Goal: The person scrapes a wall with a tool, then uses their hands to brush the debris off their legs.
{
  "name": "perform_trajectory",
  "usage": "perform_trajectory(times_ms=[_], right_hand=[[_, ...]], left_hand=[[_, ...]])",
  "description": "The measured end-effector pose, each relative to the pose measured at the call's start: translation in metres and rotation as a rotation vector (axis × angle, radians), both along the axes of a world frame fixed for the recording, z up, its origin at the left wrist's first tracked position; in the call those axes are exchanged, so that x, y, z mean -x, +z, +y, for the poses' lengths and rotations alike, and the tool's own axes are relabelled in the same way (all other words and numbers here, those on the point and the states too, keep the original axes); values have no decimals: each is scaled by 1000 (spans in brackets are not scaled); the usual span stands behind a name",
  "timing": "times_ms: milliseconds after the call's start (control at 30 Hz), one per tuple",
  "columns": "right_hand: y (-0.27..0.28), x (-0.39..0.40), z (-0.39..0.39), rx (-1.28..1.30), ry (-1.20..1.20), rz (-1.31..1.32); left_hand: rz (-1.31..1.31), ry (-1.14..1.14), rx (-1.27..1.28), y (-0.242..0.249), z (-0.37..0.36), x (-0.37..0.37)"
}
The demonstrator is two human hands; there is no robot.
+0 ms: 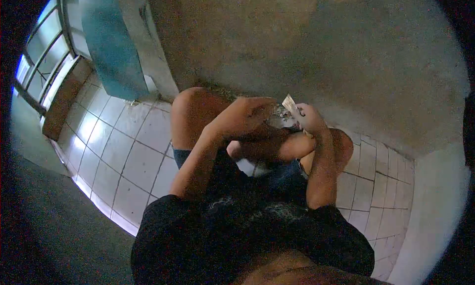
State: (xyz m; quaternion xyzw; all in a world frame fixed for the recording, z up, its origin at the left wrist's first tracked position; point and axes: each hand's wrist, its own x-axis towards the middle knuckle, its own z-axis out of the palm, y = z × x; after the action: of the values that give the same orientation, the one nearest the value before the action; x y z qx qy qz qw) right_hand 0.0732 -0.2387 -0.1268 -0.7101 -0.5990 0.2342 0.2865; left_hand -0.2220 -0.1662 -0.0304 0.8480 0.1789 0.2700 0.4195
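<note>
My right hand (310,118) is closed around a flat, pale strip (290,104) with a slanted upper end. The strip sticks up past the fingers, and its exact kind does not show. My left hand (255,110) is opposite, its fingers bent down and dim, so I cannot make out whether they grip anything. Between the hands lies a patch of grey and whitish bits (282,117), grainy and too small to name. Both hands are low, in front of my bent legs.
A bare, stained wall (316,52) rises close beyond my knees. White floor tiles (129,158) spread on both sides. At the left are a teal panel (111,45) by a wall edge and a barred window or door frame (49,52). Dirt (217,88) lines the wall's foot.
</note>
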Motion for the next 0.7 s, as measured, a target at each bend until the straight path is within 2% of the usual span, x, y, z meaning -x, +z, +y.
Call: perform_trajectory(times_ms=[100,133,267,333,367,400,467,500,533,600,633,700], right_hand=[[6,2,-4,123,-74,77],[4,2,-2,133,-80,82],[24,27,4,90,-144,28],[30,35,9,309,-130,-471],[-41,-6,19,20,-118,-489],[-13,11,17,23,-120,-499],[35,54,-1,-51,-179,67],[33,54,-8,-9,-194,-255],[46,62,-7,10,-191,-262],[80,85,2,246,-338,-242],[77,83,4,262,-341,-255],[69,77,1,47,-353,-150]], left_hand=[[77,-93,28,3,-2,-11],[143,-129,22,7,-4,-17],[130,-162,61,7,0,-49],[103,-86,-6,-5,11,-72],[96,-91,-3,-18,19,-84],[67,-58,-69,-31,28,-95],[25,-21,-128,-44,46,-112],[-37,-25,-86,-46,52,-116],[-95,-29,-36,-49,56,-119],[-134,6,56,-52,65,-122],[-171,42,124,-52,70,-123],[-225,60,157,-55,74,-119]])
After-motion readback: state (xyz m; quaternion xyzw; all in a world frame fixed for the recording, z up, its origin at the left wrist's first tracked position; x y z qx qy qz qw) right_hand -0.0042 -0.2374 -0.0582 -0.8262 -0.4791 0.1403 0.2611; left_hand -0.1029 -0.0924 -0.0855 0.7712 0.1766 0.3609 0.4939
